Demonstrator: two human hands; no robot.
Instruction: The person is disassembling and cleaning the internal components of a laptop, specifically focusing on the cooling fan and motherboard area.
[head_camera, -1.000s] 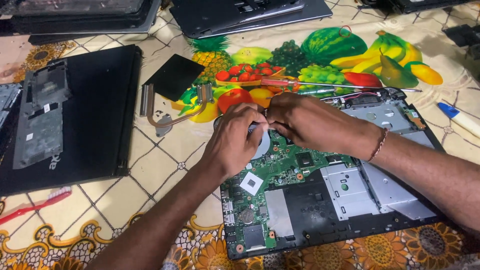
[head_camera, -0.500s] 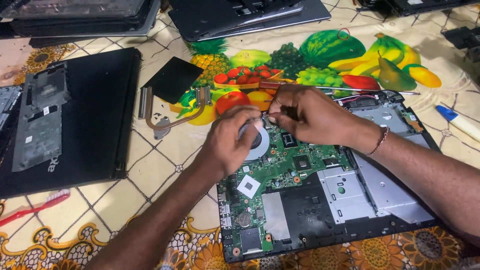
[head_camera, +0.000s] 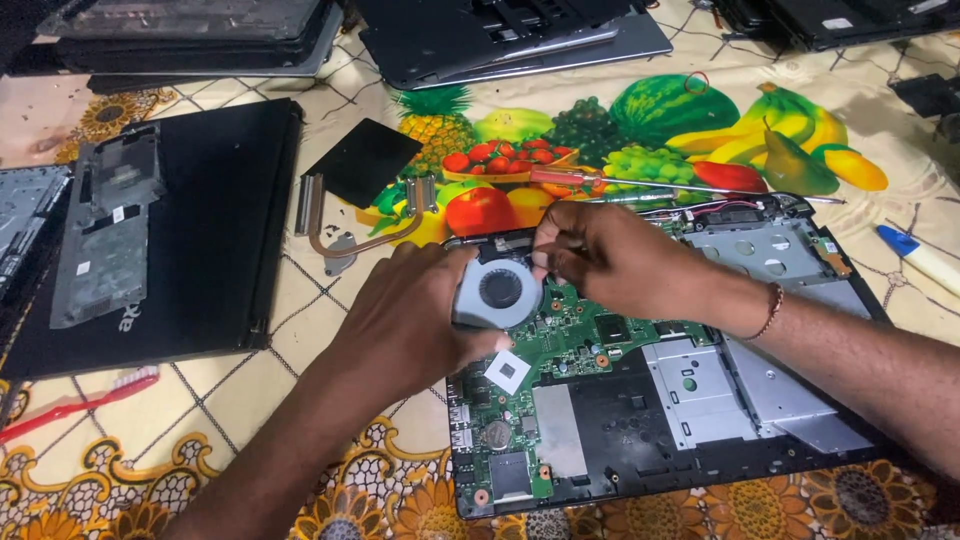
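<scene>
1. Centrally, we see the cooling fan (head_camera: 498, 292), a grey round-bodied unit with a dark hub, lying at the upper left corner of the opened laptop base (head_camera: 800, 330), over the green circuit board (head_camera: 560, 345).
2. Our left hand (head_camera: 410, 320) cups the fan from its left side, fingers curled along its edge and thumb passing under its lower rim; the hand grips the fan.
3. Our right hand (head_camera: 610, 258) reaches in from the right, fingertips pressed together at the fan's upper right corner; we cannot tell what, if anything, they pinch.
4. The fan thus lies between both hands, touching each.
5. A copper heat pipe assembly (head_camera: 350, 215) with a black plate rests on the tablecloth (head_camera: 200, 400) just left of the hands, apart from them.
6. A red-handled screwdriver (head_camera: 620, 182) lies just beyond the laptop base's far edge.
7. A black laptop cover (head_camera: 210, 230) lies toward the left edge of the tabletop; a red toothbrush (head_camera: 80, 400) lies near the front left corner.
</scene>
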